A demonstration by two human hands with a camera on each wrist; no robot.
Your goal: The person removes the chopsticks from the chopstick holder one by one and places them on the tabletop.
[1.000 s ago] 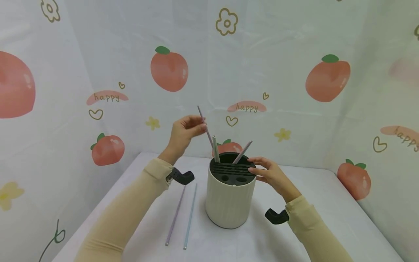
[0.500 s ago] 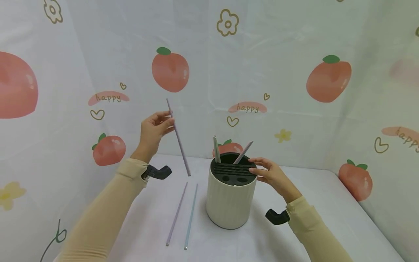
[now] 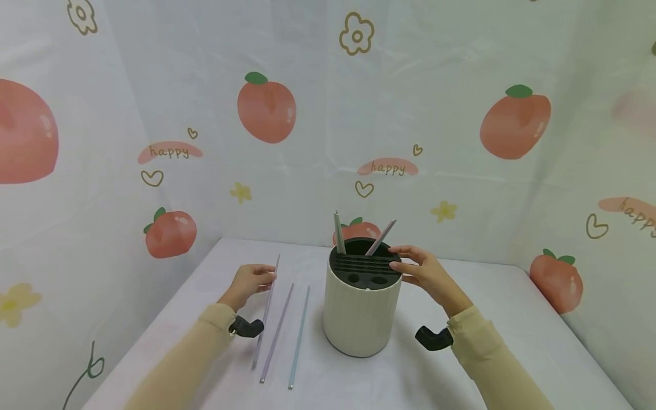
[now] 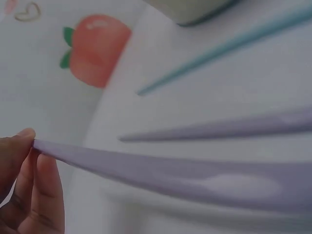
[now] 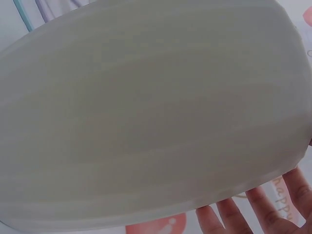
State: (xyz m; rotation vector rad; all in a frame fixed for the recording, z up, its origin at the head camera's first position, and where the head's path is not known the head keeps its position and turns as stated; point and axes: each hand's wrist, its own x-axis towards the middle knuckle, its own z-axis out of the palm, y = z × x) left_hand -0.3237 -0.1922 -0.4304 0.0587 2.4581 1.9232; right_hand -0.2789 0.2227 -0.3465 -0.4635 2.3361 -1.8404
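Note:
My left hand (image 3: 251, 285) pinches a purple chopstick (image 3: 266, 313) near its far end, low at the left of the table. In the left wrist view this chopstick (image 4: 146, 175) runs from the fingertips toward the camera; whether it touches the table I cannot tell. Just right of it lie another purple chopstick (image 3: 277, 333) and a blue chopstick (image 3: 299, 339), roughly parallel. A cream ribbed utensil holder (image 3: 361, 319) with a black slotted top stands upright. Several pale chopsticks (image 3: 339, 234) lean in its rear opening. With extended fingers, my right hand (image 3: 427, 276) touches the holder's right rim and side.
A white table (image 3: 492, 341) carries everything. Behind and beside it hangs a white cloth (image 3: 441, 102) printed with peaches, hearts and flowers. Black wrist cameras sit on both sleeves, the left camera (image 3: 247, 327) hanging near the chopstick.
From beside the holder's opening, my left hand has moved left and then down to the table with the purple chopstick. My right hand has stayed at the holder's rim.

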